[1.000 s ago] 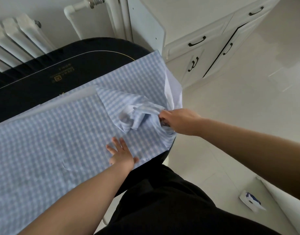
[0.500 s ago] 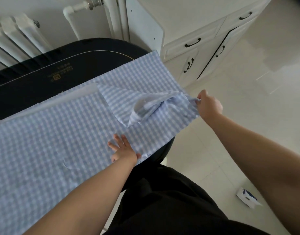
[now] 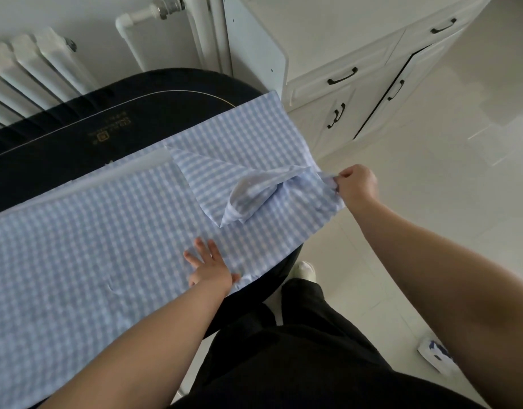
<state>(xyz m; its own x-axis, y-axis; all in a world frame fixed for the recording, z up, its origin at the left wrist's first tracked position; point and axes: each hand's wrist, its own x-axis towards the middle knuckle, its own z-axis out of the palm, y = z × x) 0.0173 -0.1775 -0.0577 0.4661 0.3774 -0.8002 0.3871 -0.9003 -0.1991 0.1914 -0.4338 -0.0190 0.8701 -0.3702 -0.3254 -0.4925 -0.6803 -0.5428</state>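
Two hands work the blue checked cloth (image 3: pixel 92 246), which lies spread over the dark rounded surface (image 3: pixel 77 125). Left hand (image 3: pixel 208 265): fingers spread, palm flat, pinning the cloth near the front edge. Right hand (image 3: pixel 356 184): pinches the cloth's end just past the surface. Step judged: smoothing. A rumpled flap (image 3: pixel 248 199) sits between the hands; the next move likely calls for an outward pull against a firm anchor.

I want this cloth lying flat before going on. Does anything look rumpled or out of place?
On the checked cloth, near its right end, a flap is folded over and bunched instead of lying flat; the right hand pinches the edge beside it while the left hand presses the cloth. A white packet lies on the floor.
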